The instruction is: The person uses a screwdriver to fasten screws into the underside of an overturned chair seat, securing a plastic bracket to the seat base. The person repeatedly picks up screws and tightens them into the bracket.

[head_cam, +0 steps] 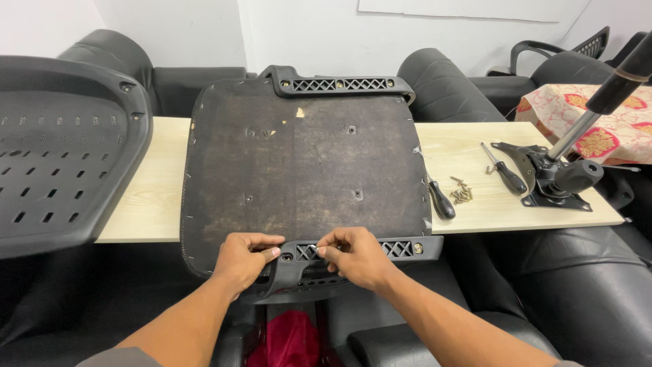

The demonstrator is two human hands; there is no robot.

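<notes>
An upturned chair seat with a dark brown underside lies across a pale wooden board. A black plastic armrest bracket runs along its near edge, and a second one along the far edge. My left hand rests on the near bracket with its fingers curled, thumb beside a screw hole. My right hand pinches something small, apparently a screw, against the bracket's lattice slot.
Two black-handled screwdrivers and several loose screws lie on the board to the right, next to a black chair mechanism with gas lift. A black chair backrest stands at left. Black sofas surround the board.
</notes>
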